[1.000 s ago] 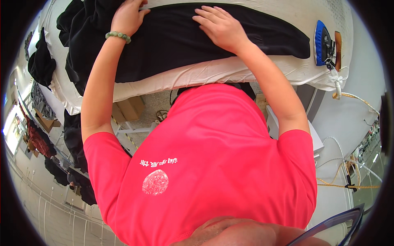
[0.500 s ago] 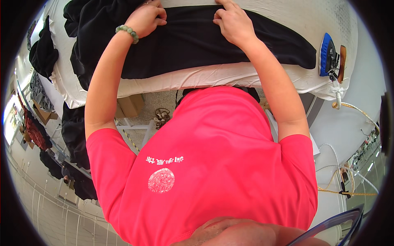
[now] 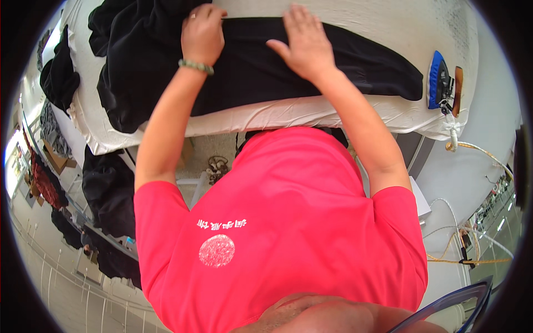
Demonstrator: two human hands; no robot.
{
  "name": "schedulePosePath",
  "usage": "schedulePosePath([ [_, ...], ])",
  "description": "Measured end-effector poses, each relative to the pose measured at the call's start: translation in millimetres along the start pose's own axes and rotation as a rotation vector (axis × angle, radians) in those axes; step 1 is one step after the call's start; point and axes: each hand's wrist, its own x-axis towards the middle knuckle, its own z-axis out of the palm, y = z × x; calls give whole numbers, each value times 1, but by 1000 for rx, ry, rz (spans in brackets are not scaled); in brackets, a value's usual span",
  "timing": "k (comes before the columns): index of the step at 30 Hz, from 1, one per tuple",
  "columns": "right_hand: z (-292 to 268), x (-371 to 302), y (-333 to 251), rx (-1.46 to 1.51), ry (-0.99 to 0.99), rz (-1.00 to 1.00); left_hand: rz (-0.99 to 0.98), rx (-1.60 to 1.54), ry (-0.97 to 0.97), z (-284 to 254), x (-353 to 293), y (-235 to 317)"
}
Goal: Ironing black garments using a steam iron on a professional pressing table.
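Observation:
A black garment [image 3: 250, 61] lies over the padded ironing table [image 3: 383, 19]. Its long, narrow part stretches to the right, while the left part is bunched in loose folds. My left hand [image 3: 202, 36], with a ring and a green bead bracelet on the wrist, has its fingers curled over the far edge of the cloth. It grips the fabric there. Flat on the same part, my right hand [image 3: 305, 44] has its fingers stretched out and the thumb apart. The fingertips reach past the cloth's far edge onto the white cover.
At the table's right end rests an iron [image 3: 440, 80] with a blue sole cover and wooden handle, its cord [image 3: 477, 145] trailing off right. Another dark cloth [image 3: 58, 80] hangs over the left end. Dark garments [image 3: 108, 188] hang lower left, near a rail.
My right hand has gone from curled fingers at the cloth's edge to lying flat on it. My left hand has shifted a little rightward. The garment's narrow part sits slightly nearer.

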Motion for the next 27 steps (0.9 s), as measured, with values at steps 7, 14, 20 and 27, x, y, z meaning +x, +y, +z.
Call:
schedulePosePath([
  [7,-5,-42,15,66,-41,-127,249,-159,76,16,-48,59],
  [14,-112,-149,170,-133,347,354,227,-194,-2,12,-42,71],
  [20,-156,-186,234,177,80,872,338,-279,-51,47,-20,114],
  [27,-270,-152,174,323,-218,656,216,-80,-57,55,-17,170],
])
